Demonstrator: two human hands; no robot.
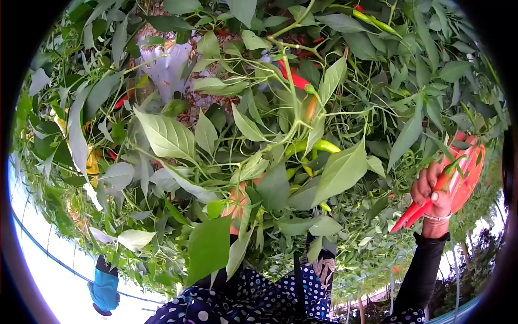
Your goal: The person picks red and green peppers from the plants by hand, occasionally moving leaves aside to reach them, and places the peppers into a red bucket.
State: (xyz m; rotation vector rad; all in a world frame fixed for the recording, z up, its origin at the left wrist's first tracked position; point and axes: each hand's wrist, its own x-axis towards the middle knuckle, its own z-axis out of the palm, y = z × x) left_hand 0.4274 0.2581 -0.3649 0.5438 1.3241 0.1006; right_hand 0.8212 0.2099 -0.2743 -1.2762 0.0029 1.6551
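Observation:
On the right, my right hand [431,193] is closed around several long red chili peppers [411,215], with their tips pointing down and left. A smooth red thing [468,181], which I cannot make out clearly, lies against that hand's far side. My left hand [237,206] shows only in part behind leaves near the middle, its fingers mostly hidden. Above it, a red pepper [294,76] hangs on the plant beside an orange one [311,108]. A yellow-green pepper [324,146] hangs just below them.
Dense pepper foliage [164,135] fills most of the view. Green peppers [372,20] hang at the top right. Pale sheeting [167,67] shows on the ground at the upper left. A person in blue [104,290] is at the lower left.

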